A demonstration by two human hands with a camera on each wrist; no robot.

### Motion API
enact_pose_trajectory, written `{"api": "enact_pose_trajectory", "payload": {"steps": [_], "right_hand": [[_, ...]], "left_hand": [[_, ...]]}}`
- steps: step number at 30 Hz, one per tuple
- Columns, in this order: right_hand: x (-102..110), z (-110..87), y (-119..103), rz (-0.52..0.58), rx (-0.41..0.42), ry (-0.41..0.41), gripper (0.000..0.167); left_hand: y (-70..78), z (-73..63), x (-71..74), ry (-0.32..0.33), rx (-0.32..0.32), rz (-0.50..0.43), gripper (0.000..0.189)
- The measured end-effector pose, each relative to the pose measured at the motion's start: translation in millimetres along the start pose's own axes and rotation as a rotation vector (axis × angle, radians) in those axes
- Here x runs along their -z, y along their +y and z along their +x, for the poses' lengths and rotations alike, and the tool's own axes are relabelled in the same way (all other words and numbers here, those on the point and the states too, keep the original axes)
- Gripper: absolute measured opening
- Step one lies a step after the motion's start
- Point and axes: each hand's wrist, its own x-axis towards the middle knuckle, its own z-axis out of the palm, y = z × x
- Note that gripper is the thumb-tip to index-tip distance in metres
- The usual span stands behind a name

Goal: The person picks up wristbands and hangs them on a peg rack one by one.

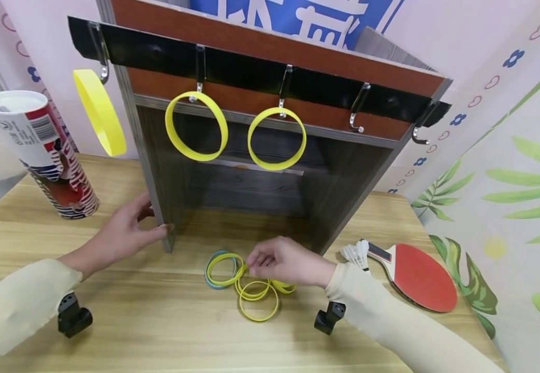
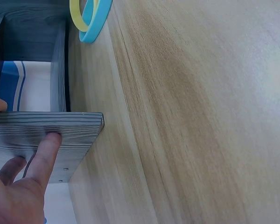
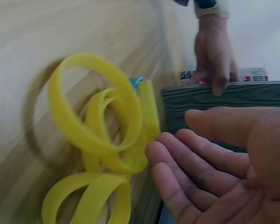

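My left hand (image 1: 127,228) holds the left side panel of a grey wooden shelf (image 1: 169,171), thumb at the front edge and fingers against the outer face. My right hand (image 1: 293,261) is over a small heap of yellow silicone wristbands (image 1: 259,320) on the table. In the right wrist view its fingers are loosely bent, thumb apart, with no band between them; fingertips are close beside the heap, contact unclear. A blue wristband (image 1: 207,277) lies at the heap's left. Other yellow wristbands (image 1: 99,114) hang from three hooks on the shelf's black strip (image 1: 246,72).
Two further metal hooks (image 1: 357,111) are on the strip's right part. A striped cardboard can (image 1: 50,155) stands at the left. Right of the shelf lie a shuttlecock (image 1: 357,254) and a red table tennis paddle (image 1: 423,277). Patterned cloth hangs behind.
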Motion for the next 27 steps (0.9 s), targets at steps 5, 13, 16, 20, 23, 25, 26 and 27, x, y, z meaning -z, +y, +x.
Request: {"api": "enact_pose_trajectory", "payload": {"steps": [5,13,16,20,23,25,26,27], "right_hand": [[-0.4,-3.4,3.8,-0.092,0.002,-0.046,0.016],[-4.2,-2.9,5.7,-0.204,0.006,-0.087,0.014],[-4.5,-2.6,5.2,-0.241,-0.001,-0.107,0.014],[-3.9,-2.3,5.5,-0.275,0.021,-0.123,0.013],[-2.9,-2.0,6.4,-0.265,0.038,-0.142,0.014],[-2.1,-1.5,7.2,-0.242,0.037,-0.159,0.016],[-1.4,-1.4,7.6,-0.232,0.036,-0.168,0.017],[-0.7,-1.4,8.3,-0.221,0.036,-0.175,0.017]], "left_hand": [[2.1,2.1,-0.3,-0.016,0.009,-0.013,0.075],[2.0,3.3,0.0,-0.015,0.008,-0.028,0.074],[1.4,3.4,-0.4,-0.002,-0.008,-0.027,0.073],[1.0,3.1,-1.0,0.004,-0.024,-0.036,0.073],[0.1,2.8,-1.2,-0.001,-0.017,-0.040,0.074],[-0.4,2.2,-0.9,-0.003,-0.009,-0.040,0.074],[-0.5,1.8,-0.7,-0.003,-0.005,-0.038,0.074],[-0.7,1.5,-0.7,-0.004,-0.004,-0.035,0.074]]}}
